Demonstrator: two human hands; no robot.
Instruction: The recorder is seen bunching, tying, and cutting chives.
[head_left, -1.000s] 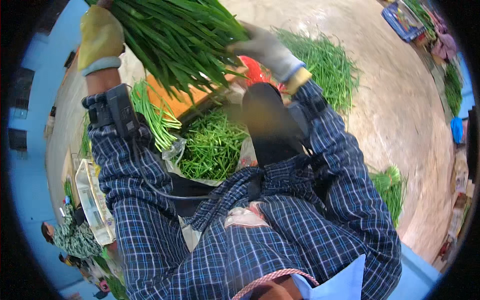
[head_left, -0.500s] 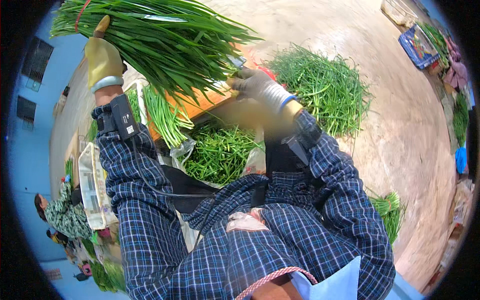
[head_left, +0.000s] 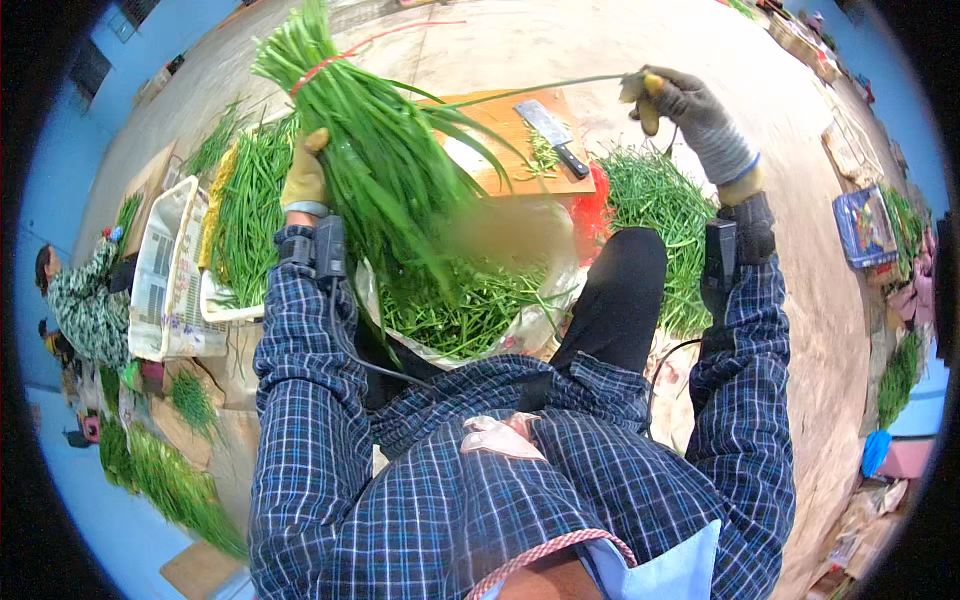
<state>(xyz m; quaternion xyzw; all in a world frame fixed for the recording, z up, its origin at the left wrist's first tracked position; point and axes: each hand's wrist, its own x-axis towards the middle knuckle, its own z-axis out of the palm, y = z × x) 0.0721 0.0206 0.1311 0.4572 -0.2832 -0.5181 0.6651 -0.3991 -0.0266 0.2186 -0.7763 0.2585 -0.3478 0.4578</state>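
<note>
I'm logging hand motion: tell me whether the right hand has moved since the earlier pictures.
Yes. Against the board, the right hand has moved right, from near it to well clear.

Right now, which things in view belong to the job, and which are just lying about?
In the job, apparently:
banded green bundle, in the left hand
long green strand, in the right hand
cleaver
orange board

Likely just lying about:
blue crate
leftmost white basket

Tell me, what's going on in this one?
The person's gloved left hand holds up a bunch of long green leaves bound with a red tie. Off to the right, the gloved right hand pinches a thin green strand that stretches back toward the bunch. A cleaver lies on an orange board between the hands.
</note>
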